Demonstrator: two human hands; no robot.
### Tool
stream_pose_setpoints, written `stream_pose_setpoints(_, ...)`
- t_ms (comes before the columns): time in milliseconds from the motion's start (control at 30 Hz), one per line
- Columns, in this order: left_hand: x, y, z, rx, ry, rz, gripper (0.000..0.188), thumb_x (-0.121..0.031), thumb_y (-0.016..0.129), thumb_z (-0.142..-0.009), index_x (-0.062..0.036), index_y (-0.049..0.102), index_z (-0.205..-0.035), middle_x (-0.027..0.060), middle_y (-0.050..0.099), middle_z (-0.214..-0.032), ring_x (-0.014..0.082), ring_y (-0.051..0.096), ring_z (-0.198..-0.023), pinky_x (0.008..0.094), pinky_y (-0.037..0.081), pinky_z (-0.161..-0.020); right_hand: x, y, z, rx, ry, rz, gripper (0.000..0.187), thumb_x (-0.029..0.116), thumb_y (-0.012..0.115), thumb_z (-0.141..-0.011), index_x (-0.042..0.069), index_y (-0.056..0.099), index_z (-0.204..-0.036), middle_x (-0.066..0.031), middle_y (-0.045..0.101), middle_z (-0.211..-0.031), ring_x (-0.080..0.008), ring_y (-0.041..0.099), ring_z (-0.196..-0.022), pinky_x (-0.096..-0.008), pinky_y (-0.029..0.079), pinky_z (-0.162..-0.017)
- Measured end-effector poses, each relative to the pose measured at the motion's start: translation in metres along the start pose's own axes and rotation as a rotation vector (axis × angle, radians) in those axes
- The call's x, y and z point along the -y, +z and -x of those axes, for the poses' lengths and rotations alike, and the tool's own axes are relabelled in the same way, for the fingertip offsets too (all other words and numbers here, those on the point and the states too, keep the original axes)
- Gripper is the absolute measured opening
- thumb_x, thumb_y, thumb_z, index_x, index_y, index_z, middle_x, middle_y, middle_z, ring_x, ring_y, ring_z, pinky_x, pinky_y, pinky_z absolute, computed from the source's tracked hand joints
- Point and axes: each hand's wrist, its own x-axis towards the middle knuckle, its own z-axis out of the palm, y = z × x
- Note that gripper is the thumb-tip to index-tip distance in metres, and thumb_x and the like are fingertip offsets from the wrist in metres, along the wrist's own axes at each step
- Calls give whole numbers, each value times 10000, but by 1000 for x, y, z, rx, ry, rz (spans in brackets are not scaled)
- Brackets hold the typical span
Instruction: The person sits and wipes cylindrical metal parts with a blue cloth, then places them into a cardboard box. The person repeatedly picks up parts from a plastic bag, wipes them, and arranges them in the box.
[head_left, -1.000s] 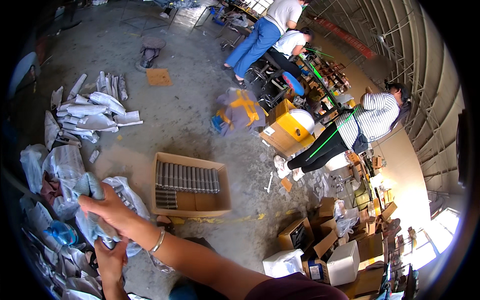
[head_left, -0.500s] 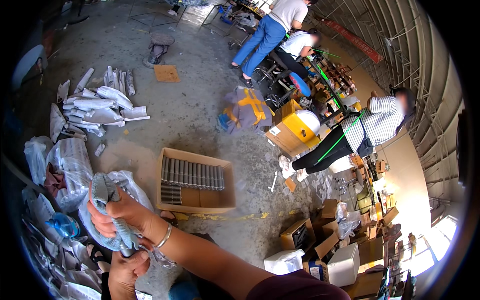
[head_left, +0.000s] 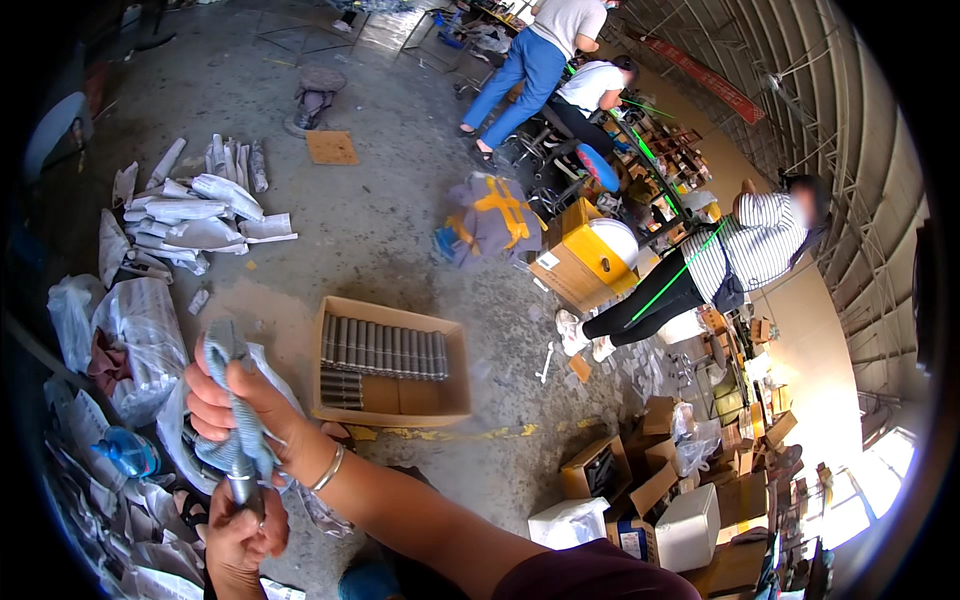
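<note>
A blue-grey cloth (head_left: 226, 345) is wrapped around a grey metal tube (head_left: 243, 488) at the lower left. My right hand (head_left: 250, 405), with a bangle on its wrist, is closed around the cloth and the tube inside it. Below it, my left hand (head_left: 243, 540) grips the tube's bare lower end. Most of the tube is hidden by the cloth and fingers. An open cardboard box (head_left: 440, 405) on the floor beyond my right forearm holds rows of similar grey metal tubes (head_left: 385, 347).
Crumpled white wrappings (head_left: 205, 215) lie in a pile at the far left. Plastic bags (head_left: 140, 330) and a blue-tinted bottle (head_left: 130, 452) are beside my hands. A person in a striped top (head_left: 755, 255) stands at right near a large carton (head_left: 580, 260). More boxes (head_left: 690, 530) crowd the lower right.
My right hand has shifted slightly on the cloth, whose top now stands more upright. More of the tube's lower end shows between my hands.
</note>
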Motion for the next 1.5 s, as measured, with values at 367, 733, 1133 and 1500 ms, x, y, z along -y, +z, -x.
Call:
stream_pose_setpoints(367,10,10,-10,-324,-59,-441,295,-33,664,-746,71,530,-988,42,501,-580,97,395,-384,233,299,-358,4,1,-2,-103,42,303,382,331,764,-756,79,512,-893,3,505,-653,-87,479,-506,-250,409,-456)
stream_pose_setpoints(733,-2,0,-6,-108,125,27,650,-421,695,-790,111,479,-1096,137,574,-647,197,560,-456,243,447,-388,16,-15,-4,-201,-11,105,262,318,654,-863,116,487,-868,45,435,-712,-64,445,-641,-217,376,-597)
stream_pose_setpoints(1133,29,-4,-6,228,4,214,719,-632,472,-842,75,575,-924,190,588,-774,306,588,-696,390,496,-578,17,-6,-2,33,-136,-134,271,360,602,-888,156,423,-890,60,393,-720,-38,393,-584,-200,359,-574)
stream_pose_setpoints(1500,15,3,-4,-92,16,111,487,-481,651,-796,-10,546,-734,71,438,-538,225,453,-469,361,426,-417,22,-14,-5,-35,-130,32,290,368,636,-867,126,477,-887,61,400,-674,-44,398,-563,-215,348,-527)
